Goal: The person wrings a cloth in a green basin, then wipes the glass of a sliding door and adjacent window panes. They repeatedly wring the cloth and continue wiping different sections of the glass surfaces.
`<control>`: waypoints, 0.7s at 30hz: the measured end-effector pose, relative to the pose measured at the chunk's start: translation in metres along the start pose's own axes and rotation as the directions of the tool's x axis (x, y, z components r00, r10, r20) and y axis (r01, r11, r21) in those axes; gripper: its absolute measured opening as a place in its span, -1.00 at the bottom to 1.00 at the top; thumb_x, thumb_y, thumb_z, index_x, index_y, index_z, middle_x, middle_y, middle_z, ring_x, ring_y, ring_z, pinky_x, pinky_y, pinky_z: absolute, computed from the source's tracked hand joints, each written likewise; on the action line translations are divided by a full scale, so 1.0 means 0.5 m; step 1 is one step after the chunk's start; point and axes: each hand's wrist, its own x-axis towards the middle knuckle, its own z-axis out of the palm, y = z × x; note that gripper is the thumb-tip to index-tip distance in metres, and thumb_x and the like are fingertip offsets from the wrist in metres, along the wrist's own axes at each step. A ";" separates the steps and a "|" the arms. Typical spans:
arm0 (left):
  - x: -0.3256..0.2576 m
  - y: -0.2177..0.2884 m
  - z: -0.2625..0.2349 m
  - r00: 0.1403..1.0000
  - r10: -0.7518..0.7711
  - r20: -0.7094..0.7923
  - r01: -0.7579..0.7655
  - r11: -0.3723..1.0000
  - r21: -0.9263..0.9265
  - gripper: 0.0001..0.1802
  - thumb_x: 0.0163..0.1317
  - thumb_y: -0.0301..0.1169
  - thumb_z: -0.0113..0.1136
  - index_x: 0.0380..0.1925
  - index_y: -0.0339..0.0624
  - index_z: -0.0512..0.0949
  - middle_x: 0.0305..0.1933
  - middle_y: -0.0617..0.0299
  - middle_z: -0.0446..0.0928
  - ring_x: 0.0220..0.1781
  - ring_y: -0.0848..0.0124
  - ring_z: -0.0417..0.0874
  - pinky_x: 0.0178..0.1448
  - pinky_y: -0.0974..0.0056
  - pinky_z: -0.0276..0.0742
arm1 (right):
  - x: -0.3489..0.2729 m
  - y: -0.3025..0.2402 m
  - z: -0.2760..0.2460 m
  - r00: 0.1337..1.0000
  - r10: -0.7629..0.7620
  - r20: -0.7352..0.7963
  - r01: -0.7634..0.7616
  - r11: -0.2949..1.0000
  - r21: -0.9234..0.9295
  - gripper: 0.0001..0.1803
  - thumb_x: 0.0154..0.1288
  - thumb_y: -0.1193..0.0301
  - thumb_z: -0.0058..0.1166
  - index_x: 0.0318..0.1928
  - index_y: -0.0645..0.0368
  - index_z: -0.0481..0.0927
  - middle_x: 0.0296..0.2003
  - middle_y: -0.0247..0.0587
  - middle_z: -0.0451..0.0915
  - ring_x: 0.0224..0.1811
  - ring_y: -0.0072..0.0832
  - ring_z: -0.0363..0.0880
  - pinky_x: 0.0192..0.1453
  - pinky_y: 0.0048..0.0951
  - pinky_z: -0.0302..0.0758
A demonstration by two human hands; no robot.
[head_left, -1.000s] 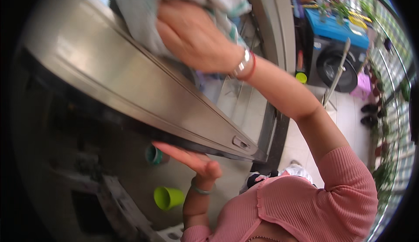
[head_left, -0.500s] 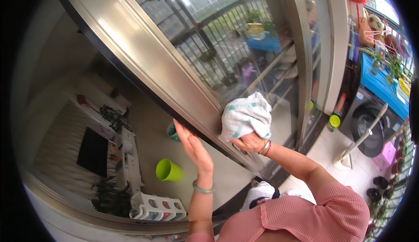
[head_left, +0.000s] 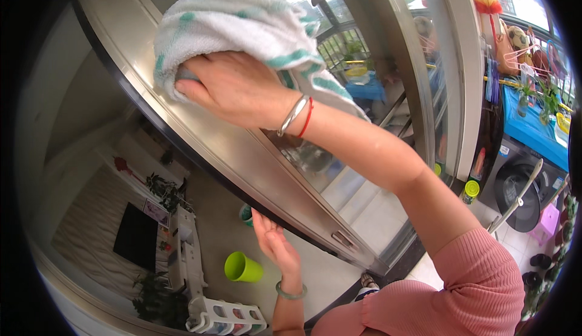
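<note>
A white towel with green patches (head_left: 242, 18) is bunched in my right hand (head_left: 239, 87), pressed against the metal frame of a sliding glass door (head_left: 236, 142). Part of the cloth drapes over the glass, and the fingertips are tucked into its folds. Lower down, my left hand (head_left: 276, 245) rests along the dark edge of the same door, its fingers stretched out and holding nothing. A green bangle (head_left: 291, 292) circles the left wrist; a silver bangle (head_left: 293, 115) and a red string are on the right one.
Left of the door, a lime green bin (head_left: 243, 267) stands on the floor beside a white rack (head_left: 225, 316) and a low cabinet. On the balcony to the right are a dark washing machine (head_left: 519, 184) under a blue cover, a purple stool (head_left: 545, 224) and potted plants.
My right hand has carried the towel up along the door, from the lower glass to the upper frame. The left hand stays on the door edge, a little lower in view.
</note>
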 end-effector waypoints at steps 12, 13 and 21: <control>0.009 0.013 0.014 0.999 0.032 -0.023 -0.032 0.999 0.022 -0.20 0.53 -0.01 -0.19 0.51 -0.37 -0.09 0.56 -0.15 0.01 0.54 0.10 0.14 0.53 0.06 0.08 | -0.599 -0.028 -0.033 0.906 0.242 0.347 -0.174 0.961 -0.216 -0.44 0.27 0.20 0.11 0.27 0.04 0.50 0.25 -0.14 0.49 0.33 -0.12 0.42 0.45 -0.03 0.25; 0.012 0.017 0.025 0.996 0.086 -0.026 -0.084 0.993 0.082 -0.20 0.52 -0.03 -0.18 0.51 -0.36 -0.10 0.58 -0.14 -0.02 0.57 0.09 0.09 0.55 0.03 0.03 | -0.607 -0.025 -0.029 0.898 0.267 0.350 -0.197 0.954 -0.224 -0.41 0.22 0.18 0.16 0.27 0.02 0.51 0.25 -0.14 0.50 0.32 -0.11 0.43 0.44 -0.03 0.25; 0.029 0.052 0.066 0.967 0.253 0.038 -0.229 0.787 0.573 0.03 0.35 -0.14 0.18 0.53 -0.33 -0.26 0.62 -0.19 -0.34 0.65 -0.07 -0.25 0.61 -0.07 -0.27 | -0.369 0.032 -0.062 0.997 0.053 0.061 -0.037 0.970 -0.241 -0.34 0.22 0.11 0.16 0.31 0.01 0.45 0.29 -0.12 0.43 0.33 -0.10 0.36 0.46 -0.06 0.20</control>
